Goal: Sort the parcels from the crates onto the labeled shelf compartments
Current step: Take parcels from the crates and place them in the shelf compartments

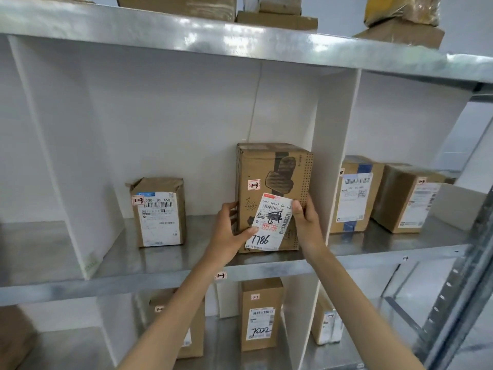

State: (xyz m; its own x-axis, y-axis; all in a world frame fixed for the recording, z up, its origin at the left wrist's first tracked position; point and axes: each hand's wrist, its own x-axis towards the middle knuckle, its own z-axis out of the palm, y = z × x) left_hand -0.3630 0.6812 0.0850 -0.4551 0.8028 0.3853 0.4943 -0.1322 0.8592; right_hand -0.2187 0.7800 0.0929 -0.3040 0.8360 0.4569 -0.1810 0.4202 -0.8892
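Observation:
A tall cardboard parcel stands upright on the middle metal shelf, in the compartment whose edge tag reads 1-3. It carries a small 1-3 sticker and a white shipping label with 7786 handwritten. My left hand grips its lower left side, thumb on the label. My right hand holds its right edge, against the white divider. A smaller parcel with a 1-3 sticker stands to the left in the same compartment.
Two parcels sit in the compartment to the right. The shelf below holds several labeled boxes, one marked 7022. More boxes rest on the top shelf. A perforated steel upright runs down the right.

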